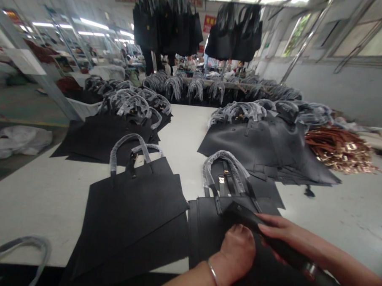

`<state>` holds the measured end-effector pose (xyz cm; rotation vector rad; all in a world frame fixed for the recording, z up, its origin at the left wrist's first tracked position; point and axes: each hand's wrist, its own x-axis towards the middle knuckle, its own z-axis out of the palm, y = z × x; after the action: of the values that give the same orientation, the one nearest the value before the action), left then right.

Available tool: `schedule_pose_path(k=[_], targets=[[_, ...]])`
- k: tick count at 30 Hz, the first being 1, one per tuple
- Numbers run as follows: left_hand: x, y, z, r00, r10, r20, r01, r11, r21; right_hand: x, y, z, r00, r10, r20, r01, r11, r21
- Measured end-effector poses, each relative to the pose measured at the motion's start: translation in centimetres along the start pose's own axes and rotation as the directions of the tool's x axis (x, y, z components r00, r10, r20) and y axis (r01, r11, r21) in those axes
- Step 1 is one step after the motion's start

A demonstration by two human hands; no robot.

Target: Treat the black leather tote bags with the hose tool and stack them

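Observation:
My right hand (278, 233) is wrapped round a long black tool (287, 250) with a metal ring toward its rear. The flat front end of this tool lies over the upper part of a black bag panel (206, 232), near the base of its plastic-wrapped handles (207, 171). Beside the tool, my left hand (238, 248), with a bangle on the wrist, is closed in a fist against the same panel. Whatever its fingers may hold is hidden. To the left lies another black bag panel (131, 212) with wrapped handles, on top of more panels.
Stacked black panels with wrapped handles lie at the back left (105, 135) and back right (241, 141) of the white table (183, 130). Brown straps with gold buckles (342, 149) are heaped at the right. Finished black bags (167, 30) hang from a rack ahead.

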<state>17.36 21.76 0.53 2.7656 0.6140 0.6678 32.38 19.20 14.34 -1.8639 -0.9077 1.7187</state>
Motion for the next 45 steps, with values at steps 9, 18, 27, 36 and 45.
schedule_pose_path(k=[9, 18, 27, 36, 45], targets=[[0.5, 1.1, 1.9, 0.992, -0.042, -0.121, 0.036, 0.998, -0.051, 2.7, -1.0, 2.1, 0.995, -0.026, 0.097, 0.023, 0.999, 0.031], [0.1, 0.9, 1.2, 0.998, -0.027, -0.063, 0.024, 0.999, -0.046, 1.9, -2.2, 1.5, 0.992, 0.071, 0.106, -0.064, 0.995, -0.07], [0.0, 0.8, 0.4, 1.0, -0.017, -0.024, 0.018, 0.998, 0.065, 5.0, -4.3, 2.6, 0.988, -0.133, -0.08, 0.133, 0.991, -0.009], [-0.1, 0.8, 0.1, 0.999, 0.031, -0.011, -0.03, 0.997, 0.073, 5.4, -4.0, 2.8, 0.983, -0.06, 0.172, 0.067, 0.997, -0.034], [0.0, 0.6, -0.3, 0.999, 0.031, -0.026, -0.029, 0.997, 0.077, 7.3, -7.3, 5.1, 0.967, 0.031, 0.252, 0.001, 0.992, -0.127]])
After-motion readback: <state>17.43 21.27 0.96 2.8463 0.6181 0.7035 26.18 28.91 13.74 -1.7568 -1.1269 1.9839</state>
